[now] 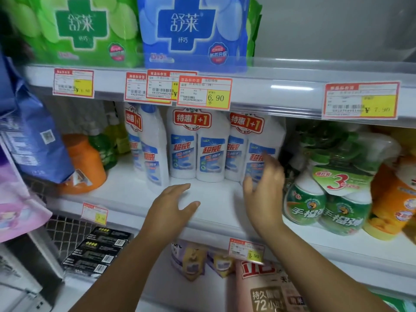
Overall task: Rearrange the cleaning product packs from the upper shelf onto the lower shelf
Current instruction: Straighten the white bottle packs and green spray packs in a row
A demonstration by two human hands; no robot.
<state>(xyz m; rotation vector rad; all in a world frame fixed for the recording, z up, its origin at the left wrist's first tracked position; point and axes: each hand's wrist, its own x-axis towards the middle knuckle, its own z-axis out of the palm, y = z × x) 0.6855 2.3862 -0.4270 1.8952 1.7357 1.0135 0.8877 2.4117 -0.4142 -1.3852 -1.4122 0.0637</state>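
Note:
Three white twin packs of toilet cleaner bottles with red "1+1" labels stand in a row on the middle shelf (126,190): a left pack (146,149), a middle pack (195,149) and a right pack (252,140). My right hand (265,183) touches the front of the right pack with straight fingers, thumb spread at its lower left corner. My left hand (173,206) hovers open over the bare front of the shelf, just below the middle pack, touching nothing I can see. A lower shelf (315,251) runs beneath my forearms.
Green spray bottle packs (326,199) and orange bottles (391,199) stand right of the white packs. An orange jug (83,163) and a blue bag (36,136) sit left. Green (74,30) and blue (191,30) tissue packs fill the top shelf. Pouches (191,260) lie below.

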